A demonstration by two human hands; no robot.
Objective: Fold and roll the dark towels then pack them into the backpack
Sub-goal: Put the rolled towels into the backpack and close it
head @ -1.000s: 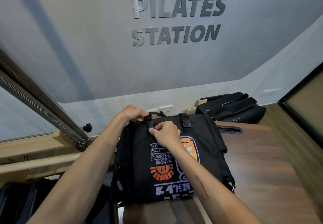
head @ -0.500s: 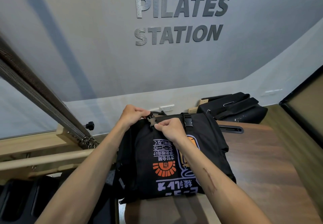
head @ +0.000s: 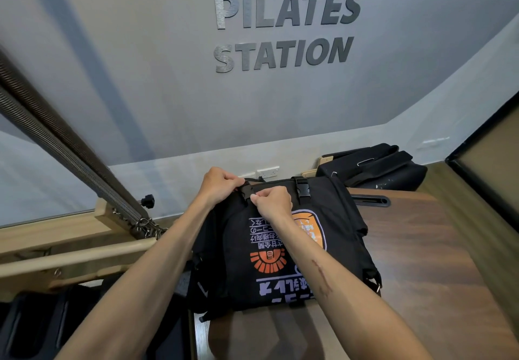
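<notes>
A black backpack (head: 337, 236) with orange and lilac print lies flat on the brown wooden table (head: 427, 261), its top flap folded over. My left hand (head: 217, 184) and my right hand (head: 273, 201) meet at the left black buckle (head: 248, 191) on the flap. Both hands pinch the buckle's parts with curled fingers. A second buckle (head: 303, 189) further right on the flap sits clipped together. No dark towels are in sight; the backpack's inside is hidden.
Another black bag (head: 376, 167) lies behind the table by the grey wall. A wooden pilates frame (head: 70, 241) with long metal springs (head: 70, 149) stands at the left. A black slot handle (head: 370, 201) lies in the tabletop behind the backpack.
My right hand has slid up the flap from the print toward the left buckle, meeting my left hand there. The backpack has stayed in place.
</notes>
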